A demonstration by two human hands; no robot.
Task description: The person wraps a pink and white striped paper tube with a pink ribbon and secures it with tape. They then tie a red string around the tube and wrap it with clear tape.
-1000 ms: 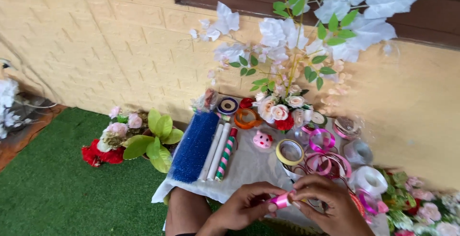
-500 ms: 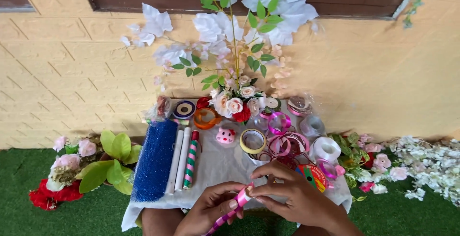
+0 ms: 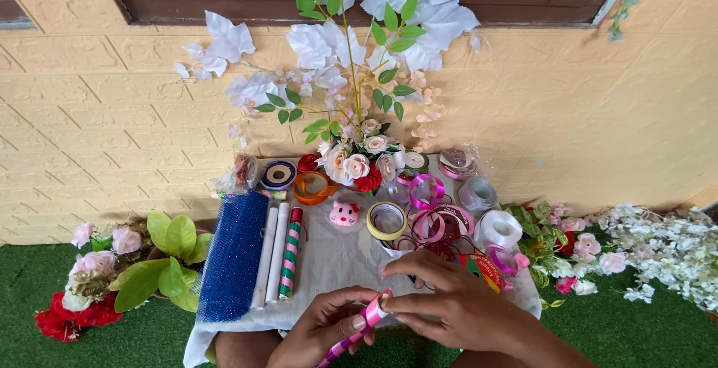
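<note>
— Two hands at the near table edge: what do they hold?

— Left hand [image 3: 325, 327] and right hand [image 3: 449, 301] both pinch one pink ribbon [image 3: 372, 314], fingers closed on it.

— And behind them, on the table [image 3: 336, 263]?

— One blue mesh roll [image 3: 233, 256] at the left, then two white rolls [image 3: 271, 256], one striped green and pink roll [image 3: 290, 252], and one small pink pig figure [image 3: 344, 213].

Both hands low at centre, close together. Left hand [image 3: 327, 327] palm-up, fingers curled in a pinching grip. Right hand [image 3: 446, 302] palm-down, fingertips meeting the left's.
</note>
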